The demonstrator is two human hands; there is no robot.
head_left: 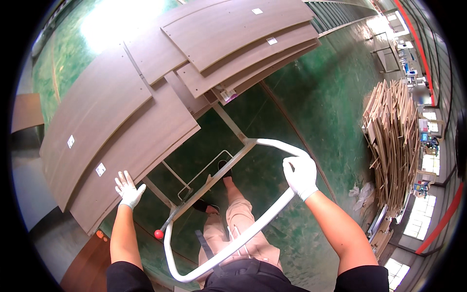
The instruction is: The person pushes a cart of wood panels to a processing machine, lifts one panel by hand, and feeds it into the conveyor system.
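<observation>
In the head view, brown panels (238, 30) lie in overlapping layers across the carrying frame (209, 184), which looks like a trolley, with their broad faces up; laying them flat probably lets each layer bear on the one below. The lowest-lying one at the near left, the near panel (146, 146), reaches out past the frame's near left corner, and a small white label (100, 169) sits by its overlapped side. The left hand (128, 191), in a pale glove, meets this panel's near edge with its fingers spread and released, grasping nothing; it seems placed there to steady the overhanging board. The right hand (300, 176), gloved too, lies over the right bend of the white handle (253, 228), its fingers apparently clenched around the tube, though the tips are hidden. That hold at the corner likely gives leverage over the frame while the other arm is free to reach the boards. The handle loops out from the frame's near edge toward the person's waist, and a red knob (158, 234) shows at that edge's left end. Beyond the frame's right side, wooden strips (394, 136) stand heaped beside the green floor (326, 97).
</observation>
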